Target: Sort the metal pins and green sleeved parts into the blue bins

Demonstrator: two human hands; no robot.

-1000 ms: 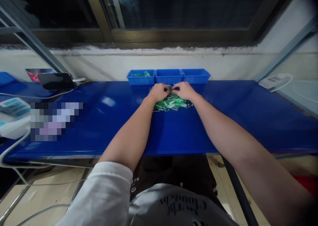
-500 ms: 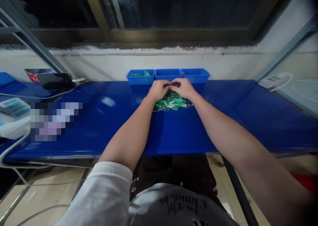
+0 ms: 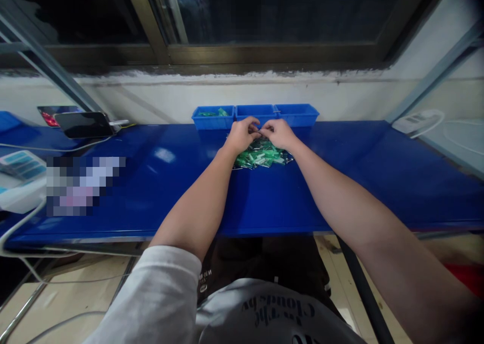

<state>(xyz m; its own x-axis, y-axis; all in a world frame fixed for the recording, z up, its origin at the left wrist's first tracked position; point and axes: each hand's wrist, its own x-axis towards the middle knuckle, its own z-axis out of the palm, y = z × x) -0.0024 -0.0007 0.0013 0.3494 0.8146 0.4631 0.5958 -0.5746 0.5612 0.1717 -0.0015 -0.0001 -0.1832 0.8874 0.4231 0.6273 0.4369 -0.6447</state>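
A heap of small green, partly clear pieces with thin metal shafts [image 3: 260, 157] lies on the blue tabletop. Over its far side, my left hand [image 3: 242, 134] and my right hand [image 3: 279, 133] meet almost fingertip to fingertip. The fingers of both are bent in a pinch. Whatever sits between them is too small and too covered to name. Just behind the hands stand three blue bins in a row: the left bin [image 3: 214, 121] holds some green pieces, while the middle bin [image 3: 254, 113] and right bin [image 3: 297, 121] show little inside.
A dark-screened phone [image 3: 85, 125] leans at the back left, with a cable beside it. White devices [image 3: 22, 177] stand at the left edge. A white power strip [image 3: 419, 122] lies at the back right. Grey metal posts [image 3: 434, 74] rise on both sides.
My left fingers have lifted and loosened slightly, opening a small gap above the pinch. My right fingers have shifted a little. The heap and bins stay as they were.
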